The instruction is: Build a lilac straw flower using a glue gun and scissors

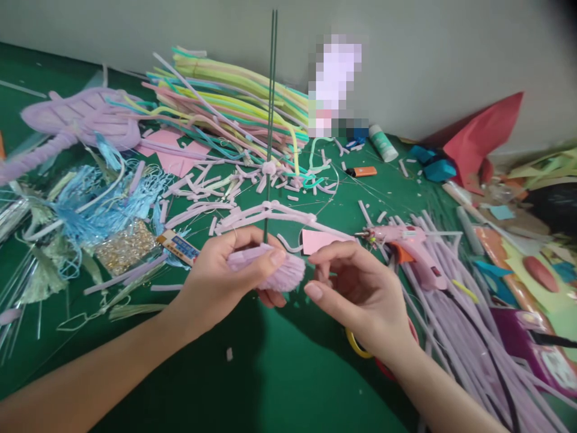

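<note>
My left hand (234,264) is wrapped around a lilac fuzzy pipe-cleaner piece (288,272), its thumb pressed over the top. Two thin dark green wires (270,114) rise upright from the piece, with a small lilac tuft partway up. Just to the right, my right hand (356,288) has its thumb and forefinger curled but apart, with nothing seen between them; it does not touch the piece. Beyond both hands lie joined lilac pipe-cleaner strips (288,210) and a pink card (322,242).
Behind lies a heap of coloured pipe cleaners (234,96). On the left are blue tassels (103,198) and a bag of gold beads (128,246). A pink glue gun (412,243) rests at right on lilac stems (451,337), near an orange lighter (363,171). Scissors (358,346) sit partly under my right hand.
</note>
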A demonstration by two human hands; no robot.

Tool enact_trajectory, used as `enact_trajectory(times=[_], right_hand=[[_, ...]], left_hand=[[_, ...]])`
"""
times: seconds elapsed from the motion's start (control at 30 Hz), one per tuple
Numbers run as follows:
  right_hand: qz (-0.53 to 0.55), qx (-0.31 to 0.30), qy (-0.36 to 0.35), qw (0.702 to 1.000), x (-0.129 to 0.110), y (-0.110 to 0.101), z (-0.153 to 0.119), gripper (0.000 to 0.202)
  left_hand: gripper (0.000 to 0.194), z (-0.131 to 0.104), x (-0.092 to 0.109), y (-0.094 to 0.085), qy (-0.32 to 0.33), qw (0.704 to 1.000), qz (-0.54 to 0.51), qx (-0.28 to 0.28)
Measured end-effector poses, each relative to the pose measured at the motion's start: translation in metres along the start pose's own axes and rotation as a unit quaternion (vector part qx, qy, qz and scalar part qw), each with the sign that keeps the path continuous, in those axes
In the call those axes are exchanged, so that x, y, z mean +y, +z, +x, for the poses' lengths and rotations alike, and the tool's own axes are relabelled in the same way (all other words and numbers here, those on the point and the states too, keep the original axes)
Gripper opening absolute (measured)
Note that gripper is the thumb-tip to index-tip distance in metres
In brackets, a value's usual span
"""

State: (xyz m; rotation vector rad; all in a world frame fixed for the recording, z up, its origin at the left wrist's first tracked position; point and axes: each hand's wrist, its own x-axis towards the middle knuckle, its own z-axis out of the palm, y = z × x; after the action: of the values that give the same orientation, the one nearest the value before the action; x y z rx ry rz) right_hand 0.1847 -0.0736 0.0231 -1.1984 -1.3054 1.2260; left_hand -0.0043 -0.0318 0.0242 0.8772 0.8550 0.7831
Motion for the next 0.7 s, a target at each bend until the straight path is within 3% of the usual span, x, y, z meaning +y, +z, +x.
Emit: enact_trajectory(times=[0.23,0.47,0.63,0.7], right_hand=[[-0.052,-0.010,-0.058,0.997,0.0058,0.0022,0.0000,0.020],[-0.056,0.007,-0.035,0.998,0.0029,0.0025,-0.0019,0.019],[0.044,-0.002,-0.003,0.999,0.0017,-0.0015,-0.0041,0.025],[0.102,0.014,0.010,0.995,-0.0004,-0.0040,-0.0034,0.019]], left_hand=[[0.011,-0.0009,-0.0032,-0.0010,-0.018,0.999,-0.023,-0.020],[0.011,-0.0021,-0.0026,-0.0005,-0.032,0.999,-0.025,-0.017],[0.014,-0.0002,-0.0027,-0.0013,-0.014,1.000,-0.005,-0.001],[0.015,0.0006,-0.0018,-0.0011,-0.008,1.000,0.006,0.014]])
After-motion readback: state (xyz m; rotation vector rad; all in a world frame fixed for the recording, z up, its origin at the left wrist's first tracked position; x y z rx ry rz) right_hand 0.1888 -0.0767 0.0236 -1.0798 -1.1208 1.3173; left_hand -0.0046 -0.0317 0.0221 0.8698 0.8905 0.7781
